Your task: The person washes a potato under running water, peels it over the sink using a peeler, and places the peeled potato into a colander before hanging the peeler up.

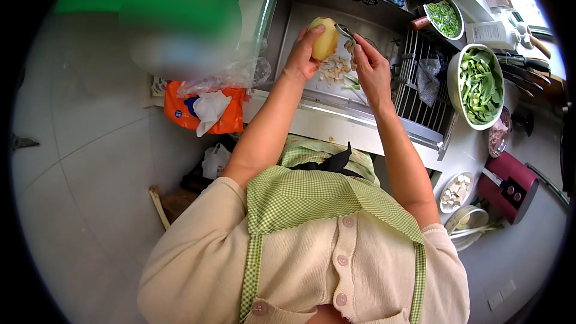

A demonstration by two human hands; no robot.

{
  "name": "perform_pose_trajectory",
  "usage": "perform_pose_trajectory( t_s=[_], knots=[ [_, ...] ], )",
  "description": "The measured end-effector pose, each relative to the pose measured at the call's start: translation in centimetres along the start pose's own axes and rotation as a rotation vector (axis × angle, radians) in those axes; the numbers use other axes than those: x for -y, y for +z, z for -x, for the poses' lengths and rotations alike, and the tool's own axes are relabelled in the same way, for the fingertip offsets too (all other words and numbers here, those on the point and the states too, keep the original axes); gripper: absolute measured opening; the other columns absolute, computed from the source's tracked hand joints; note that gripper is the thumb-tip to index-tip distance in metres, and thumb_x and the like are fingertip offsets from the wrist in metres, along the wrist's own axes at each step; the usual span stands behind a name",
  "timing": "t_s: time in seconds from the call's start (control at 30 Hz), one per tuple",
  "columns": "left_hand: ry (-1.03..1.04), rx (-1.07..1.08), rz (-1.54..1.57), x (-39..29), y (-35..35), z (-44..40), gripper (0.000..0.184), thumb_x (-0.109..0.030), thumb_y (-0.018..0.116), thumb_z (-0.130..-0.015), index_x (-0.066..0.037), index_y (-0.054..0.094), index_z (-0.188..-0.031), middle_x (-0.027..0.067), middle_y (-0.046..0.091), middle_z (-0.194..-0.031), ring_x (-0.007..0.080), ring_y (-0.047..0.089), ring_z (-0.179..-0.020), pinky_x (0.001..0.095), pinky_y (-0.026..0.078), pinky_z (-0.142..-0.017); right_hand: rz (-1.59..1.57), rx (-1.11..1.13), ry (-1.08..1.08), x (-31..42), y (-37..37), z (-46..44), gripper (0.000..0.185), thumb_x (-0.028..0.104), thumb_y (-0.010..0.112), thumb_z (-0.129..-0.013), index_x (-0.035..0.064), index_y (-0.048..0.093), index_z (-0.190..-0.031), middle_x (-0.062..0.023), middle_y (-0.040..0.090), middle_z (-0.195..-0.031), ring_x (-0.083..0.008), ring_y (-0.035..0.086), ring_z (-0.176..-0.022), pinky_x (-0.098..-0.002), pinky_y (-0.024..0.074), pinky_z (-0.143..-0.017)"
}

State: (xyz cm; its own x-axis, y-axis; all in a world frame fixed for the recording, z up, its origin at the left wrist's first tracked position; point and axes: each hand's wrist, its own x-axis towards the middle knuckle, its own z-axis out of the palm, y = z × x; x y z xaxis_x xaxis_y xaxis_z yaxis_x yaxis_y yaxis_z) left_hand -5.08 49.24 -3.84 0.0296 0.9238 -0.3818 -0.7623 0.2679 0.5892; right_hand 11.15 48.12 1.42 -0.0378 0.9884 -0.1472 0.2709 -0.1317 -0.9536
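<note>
My left hand (pixel 303 55) is wrapped round a pale yellow potato (pixel 325 39), held up over the metal sink (pixel 293 27). In my right hand (pixel 373 73) is a metal peeler (pixel 345 31), its head close beside the potato's upper right side. Whether the blade touches the potato I cannot tell. Several potato peelings (pixel 336 71) lie in the sink basin below, with a few green scraps near them.
A metal rack (pixel 414 78) with a grey cloth (pixel 429 79) spans the sink's right side. Along the right counter stand a bowl of leafy greens (pixel 481 84), chopped green vegetables (pixel 443 19), white cubes (pixel 456 192) and knives (pixel 522 63). An orange tissue pack (pixel 180 108) sits left.
</note>
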Motion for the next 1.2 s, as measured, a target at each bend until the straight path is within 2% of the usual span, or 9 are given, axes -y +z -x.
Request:
perform_pose_trajectory(
  t_s=[0.2,0.3,0.37,0.4,0.53,0.77,0.97,1.1,1.2],
  knots=[
    [0.043,-0.004,-0.058,0.3,0.4,0.2,0.041,-0.036,0.067,-0.083,-0.006,0.057,-0.109,0.0068,0.063,-0.091,0.0188,0.064,-0.078,0.0321,0.055,-0.067,0.116,0.01,-0.055,1.7,0.2,0.3,0.032,0.019,0.057,-0.092,0.0081,0.062,-0.121,-0.0099,0.054,-0.06,-0.0097,0.046,-0.056,-0.0278,0.0418,-0.056],
    [0.084,-0.053,-0.04,0.9,0.7,-0.2,0.042,-0.037,0.067,-0.083,-0.007,0.058,-0.109,0.0064,0.063,-0.09,0.0183,0.064,-0.076,0.0313,0.054,-0.065,0.238,0.029,-0.02,2.7,0.9,1.8,0.034,0.017,0.056,-0.094,0.0083,0.058,-0.127,0.0004,0.053,-0.066,-0.0054,0.043,-0.06,-0.0214,0.0385,-0.056],
    [0.093,-0.074,-0.005,1.3,0.4,-0.8,0.042,-0.038,0.067,-0.082,-0.007,0.058,-0.109,0.0063,0.063,-0.09,0.0181,0.064,-0.075,0.0306,0.054,-0.064,0.205,-0.05,-0.062,3.2,1.7,3.0,0.031,0.016,0.056,-0.092,0.006,0.061,-0.121,-0.0189,0.054,-0.063,-0.0191,0.05,-0.053,-0.0323,0.0427,-0.056],
    [0.071,-0.118,0.028,1.3,0.4,-1.2,0.042,-0.039,0.067,-0.082,-0.007,0.058,-0.108,0.0064,0.064,-0.09,0.0181,0.064,-0.074,0.0298,0.054,-0.063,0.248,-0.038,-0.084,3.3,1.8,3.5,0.031,0.012,0.055,-0.092,0.0052,0.06,-0.122,-0.0206,0.058,-0.07,-0.026,0.055,-0.057,-0.0349,0.0446,-0.059],
    [0.042,-0.127,0.095,1.6,0.5,-1.8,0.043,-0.043,0.067,-0.081,-0.008,0.059,-0.105,0.0066,0.064,-0.087,0.0193,0.064,-0.072,0.029,0.053,-0.06,0.244,-0.072,-0.199,1.8,2.6,4.8,0.035,0.008,0.056,-0.091,0.0058,0.056,-0.126,-0.0195,0.06,-0.079,-0.031,0.058,-0.068,-0.0372,0.0462,-0.065],
    [-0.017,-0.284,0.138,1.5,0.5,-1.5,0.048,-0.048,0.066,-0.08,-0.008,0.058,-0.104,0.0095,0.063,-0.087,0.0213,0.063,-0.073,0.0313,0.054,-0.062,0.273,0.059,-0.139,-0.7,2.8,7.9,0.035,0.009,0.057,-0.091,0.0076,0.057,-0.126,-0.0197,0.059,-0.077,-0.032,0.054,-0.063,-0.0387,0.0452,-0.063],
    [-0.143,-0.109,0.106,0.0,0.4,-1.3,0.051,-0.049,0.065,-0.08,-0.004,0.057,-0.104,0.0113,0.063,-0.084,0.0234,0.063,-0.074,0.031,0.055,-0.066,-0.407,0.022,0.464,0.0,0.6,5.7,0.034,0.021,0.052,-0.096,0.0092,0.058,-0.128,0.0073,0.045,-0.064,-0.0029,0.036,-0.048,-0.021,0.0287,-0.043],
    [-0.174,-0.009,0.198,-0.5,0.5,-1.2,0.047,-0.046,0.064,-0.084,-0.005,0.058,-0.106,0.011,0.063,-0.087,0.0233,0.063,-0.077,0.0319,0.056,-0.068,-0.258,-0.015,0.328,0.3,-0.3,3.1,0.034,0.02,0.052,-0.096,0.0088,0.058,-0.128,0.0056,0.047,-0.064,-0.0032,0.039,-0.051,-0.0207,0.0311,-0.045],
    [-0.186,0.03,0.205,-0.4,1.1,-0.5,0.045,-0.043,0.066,-0.084,-0.005,0.059,-0.107,0.0101,0.064,-0.088,0.0226,0.064,-0.078,0.0323,0.056,-0.069,0.004,-0.049,-0.02,1.0,0.0,0.9,0.032,0.019,0.055,-0.094,0.0068,0.061,-0.123,-0.0003,0.055,-0.067,-0.0078,0.045,-0.057,-0.0232,0.0387,-0.055]
  ],
)
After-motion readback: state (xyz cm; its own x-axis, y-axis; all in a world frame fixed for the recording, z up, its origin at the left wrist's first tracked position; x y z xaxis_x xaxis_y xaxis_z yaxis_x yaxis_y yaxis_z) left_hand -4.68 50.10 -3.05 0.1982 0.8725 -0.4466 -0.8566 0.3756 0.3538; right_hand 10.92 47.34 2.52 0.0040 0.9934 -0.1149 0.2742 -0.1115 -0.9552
